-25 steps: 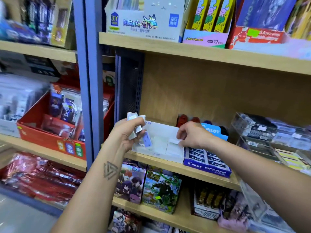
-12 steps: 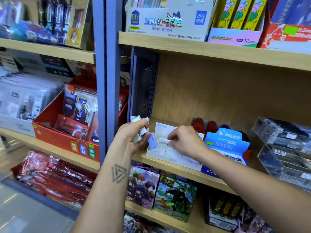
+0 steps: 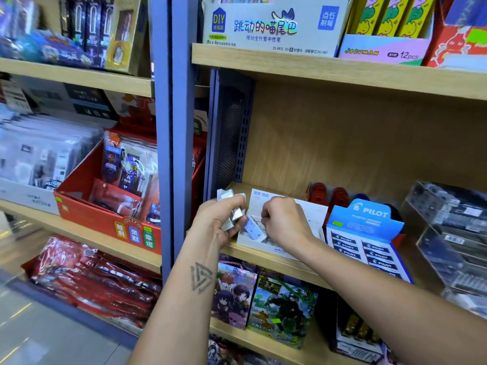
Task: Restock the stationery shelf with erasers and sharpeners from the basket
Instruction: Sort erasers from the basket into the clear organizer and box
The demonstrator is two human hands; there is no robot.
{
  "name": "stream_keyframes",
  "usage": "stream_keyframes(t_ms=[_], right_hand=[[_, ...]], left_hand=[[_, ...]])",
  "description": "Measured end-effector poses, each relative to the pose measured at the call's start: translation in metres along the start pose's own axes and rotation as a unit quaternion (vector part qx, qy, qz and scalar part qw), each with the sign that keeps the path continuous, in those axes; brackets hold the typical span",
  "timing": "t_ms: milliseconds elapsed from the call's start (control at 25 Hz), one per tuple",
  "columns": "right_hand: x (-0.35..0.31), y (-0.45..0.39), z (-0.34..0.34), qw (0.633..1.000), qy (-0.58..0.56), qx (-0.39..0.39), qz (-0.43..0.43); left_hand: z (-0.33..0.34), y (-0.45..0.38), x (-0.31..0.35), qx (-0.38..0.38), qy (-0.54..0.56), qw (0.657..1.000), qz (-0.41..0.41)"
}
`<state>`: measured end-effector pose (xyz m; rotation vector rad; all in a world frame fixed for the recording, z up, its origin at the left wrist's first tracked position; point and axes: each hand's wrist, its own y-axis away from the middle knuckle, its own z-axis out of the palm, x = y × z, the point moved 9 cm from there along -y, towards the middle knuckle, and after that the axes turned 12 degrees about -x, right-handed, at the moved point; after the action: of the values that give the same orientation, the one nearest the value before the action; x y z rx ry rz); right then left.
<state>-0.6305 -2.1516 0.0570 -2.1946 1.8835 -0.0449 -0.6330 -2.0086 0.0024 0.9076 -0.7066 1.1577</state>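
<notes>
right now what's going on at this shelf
A person is restocking erasers. The left hand grips a bunch of small wrapped erasers, while the right hand, fingers curled, reaches into the white display box on the wooden shelf. A blue Pilot eraser box stands just to its right.

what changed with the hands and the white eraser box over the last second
The right hand drew back from deep in the white eraser box toward its left front corner, next to the left hand, fingers now curled at an eraser there. The left hand stayed beside the box gripping its bundle of wrapped erasers. The box and the blue Pilot box stayed put.
</notes>
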Motion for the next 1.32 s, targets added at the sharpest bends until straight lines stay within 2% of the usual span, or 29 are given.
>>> stream_keyframes(t_ms=[200, 640, 720, 840, 920, 1040, 1320], right_hand=[[0.015, -0.009, 0.006, 0.995, -0.064, -0.075, -0.005], [0.006, -0.007, 0.005, 0.988, -0.086, -0.125, -0.029], [0.004, -0.005, 0.004, 0.989, -0.084, -0.119, -0.039], [0.012, -0.004, -0.009, 0.994, -0.079, -0.062, -0.043], [0.009, -0.002, -0.012, 0.997, 0.012, -0.025, -0.067], [-0.007, 0.000, 0.002, 0.985, 0.137, -0.028, -0.100], [0.004, -0.014, 0.018, 0.991, 0.036, -0.088, -0.096]], left_hand=[[-0.006, 0.001, 0.002, -0.002, 0.021, 1.000, -0.006], [-0.003, 0.003, -0.002, -0.004, 0.022, 1.000, -0.003], [-0.002, 0.002, -0.002, -0.004, 0.018, 1.000, -0.004], [-0.003, 0.003, -0.002, -0.009, 0.014, 1.000, -0.009], [-0.004, 0.005, -0.001, -0.009, 0.012, 1.000, -0.010], [-0.003, 0.004, -0.001, -0.011, 0.010, 1.000, -0.010], [-0.004, 0.001, -0.003, -0.003, 0.000, 1.000, -0.013]])
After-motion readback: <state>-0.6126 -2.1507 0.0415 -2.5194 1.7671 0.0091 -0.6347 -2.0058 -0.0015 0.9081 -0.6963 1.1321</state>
